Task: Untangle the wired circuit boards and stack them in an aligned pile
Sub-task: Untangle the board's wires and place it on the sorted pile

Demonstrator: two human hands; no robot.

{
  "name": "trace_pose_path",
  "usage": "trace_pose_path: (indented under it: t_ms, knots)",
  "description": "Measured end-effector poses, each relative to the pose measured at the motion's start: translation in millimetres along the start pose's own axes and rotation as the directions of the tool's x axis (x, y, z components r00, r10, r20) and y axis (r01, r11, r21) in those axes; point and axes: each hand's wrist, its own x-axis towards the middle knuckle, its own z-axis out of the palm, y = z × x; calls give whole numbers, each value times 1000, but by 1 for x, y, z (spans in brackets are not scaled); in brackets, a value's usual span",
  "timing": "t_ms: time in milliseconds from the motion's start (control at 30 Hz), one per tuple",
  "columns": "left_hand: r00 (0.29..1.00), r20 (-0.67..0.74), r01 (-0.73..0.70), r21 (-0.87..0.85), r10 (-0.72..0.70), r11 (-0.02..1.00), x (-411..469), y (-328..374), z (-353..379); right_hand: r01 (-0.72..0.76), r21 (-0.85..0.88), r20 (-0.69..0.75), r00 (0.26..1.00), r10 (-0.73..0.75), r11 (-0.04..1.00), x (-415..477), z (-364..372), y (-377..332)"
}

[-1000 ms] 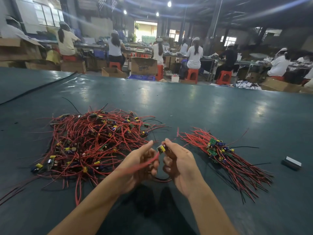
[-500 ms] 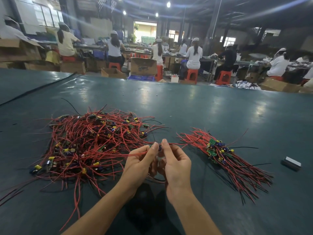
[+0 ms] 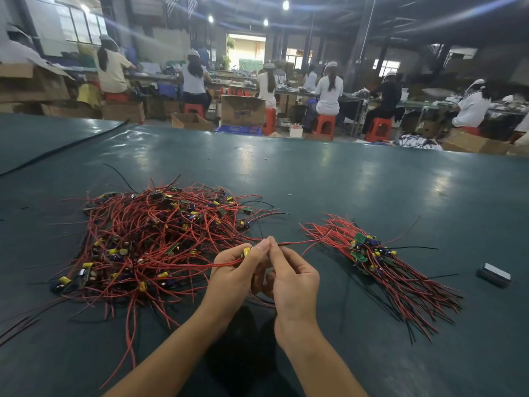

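Observation:
A big tangled heap of red-wired circuit boards (image 3: 154, 239) with yellow and blue parts lies on the dark green table (image 3: 343, 190), left of centre. On the right lies an aligned pile of boards (image 3: 369, 253), its red wires fanned toward the near right. Between the two, my left hand (image 3: 237, 270) pinches one small board with a yellow part (image 3: 246, 251); its red wire trails left under my fingers. My right hand (image 3: 292, 276) pinches the wire of the same board at the fingertips, touching the left thumb. A red wire runs from there toward the pile.
A small dark rectangular block (image 3: 493, 275) sits on the table at the far right. A black cable (image 3: 65, 147) crosses the table's far left corner. Beyond the far edge, several people sit on red stools at benches, with cardboard boxes (image 3: 243, 110) on the floor.
Both hands have risen and moved away from me, fingertips coming together. The board went from my right fingers to my left, and its wire is now stretched out to the left.

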Motion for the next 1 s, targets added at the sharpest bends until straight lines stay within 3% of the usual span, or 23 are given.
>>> trace_pose_path:
  t_ms: [233, 533, 800, 1000]
  knots:
    - [993, -117, -18, 63, 25, 998, 1, -4, -2, -76, 83, -229, 969, 94, 994, 15, -7, -3]
    - [996, -89, -19, 70, 25, 997, 0, -3, 0, 28, 231, -472, 877, 87, 973, 35, -24, -11]
    - [988, -151, -25, 54, 33, 998, 5, -1, -9, 152, 94, -408, 907, -101, 984, 30, -22, -9]
    - [993, -103, -42, 67, 49, 997, 2, 1, -7, 104, 271, -428, 903, 23, 957, 29, -23, -13]
